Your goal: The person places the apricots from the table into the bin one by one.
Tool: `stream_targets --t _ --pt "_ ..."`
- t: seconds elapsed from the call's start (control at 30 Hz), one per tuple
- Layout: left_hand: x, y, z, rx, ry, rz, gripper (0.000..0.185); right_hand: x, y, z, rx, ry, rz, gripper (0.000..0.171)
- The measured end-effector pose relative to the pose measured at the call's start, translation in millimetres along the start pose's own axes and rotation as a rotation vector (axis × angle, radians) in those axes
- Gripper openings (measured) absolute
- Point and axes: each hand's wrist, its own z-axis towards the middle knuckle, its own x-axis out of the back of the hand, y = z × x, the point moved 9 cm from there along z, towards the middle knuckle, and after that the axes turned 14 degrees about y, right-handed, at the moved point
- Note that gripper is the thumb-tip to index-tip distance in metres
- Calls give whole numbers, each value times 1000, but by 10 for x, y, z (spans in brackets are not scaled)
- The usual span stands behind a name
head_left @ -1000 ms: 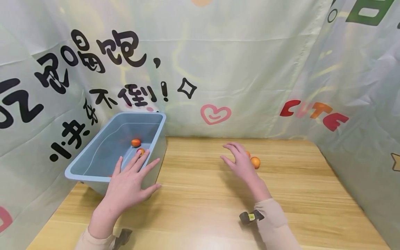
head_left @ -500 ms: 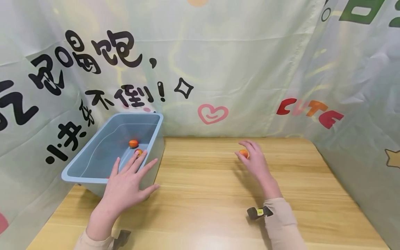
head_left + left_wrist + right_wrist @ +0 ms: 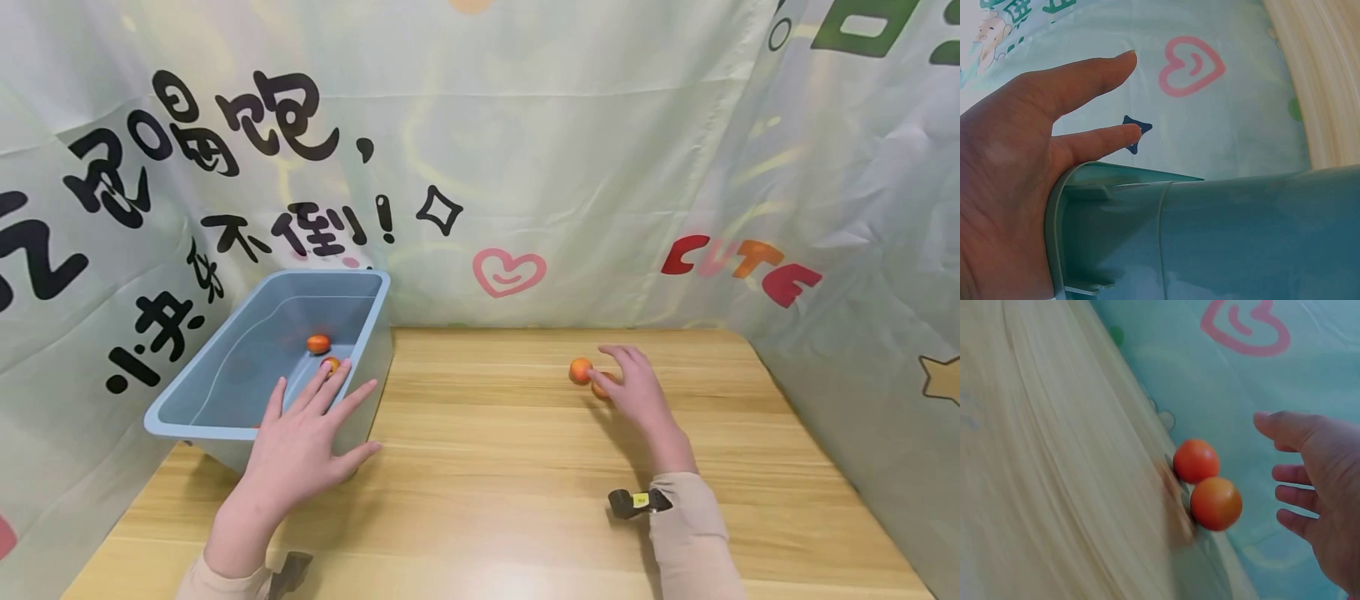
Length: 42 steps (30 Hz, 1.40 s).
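Two small round orange fruits lie on the wooden table right of centre in the head view, touching or nearly touching each other. The left fruit is fully visible; the right fruit is partly covered by the right hand. In the right wrist view both show smooth, glossy orange-red skin, set side by side — one slightly redder, the other more orange.

The right hand hovers over and just behind the fruits with fingers spread and loosely bent. It holds nothing; whether a fingertip touches the nearer fruit cannot be told.

The left hand lies flat against the near corner of the blue plastic tub at lower left of the frame, fingers straight and spread over the rim, thumb against the outer wall. The left wrist view shows the palm pressed to the tub corner.

The tub holds two more orange fruits: one on the floor near the far end, one just beyond the left fingertips.

A printed curtain encloses the table on the back and sides.
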Motion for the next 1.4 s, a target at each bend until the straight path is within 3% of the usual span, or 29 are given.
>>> stream_targets --t 0.37,1.0,1.4 --pt "16 3 -2 -5 17 -6 74 -98 262 -80 -58 -119 -48 55" --pt "-1 -1 1 -7 18 -7 75 -169 315 -84 -22 -154 -38 50" --pt "13 2 4 -10 24 -11 74 -142 266 -63 -58 -162 -38 50"
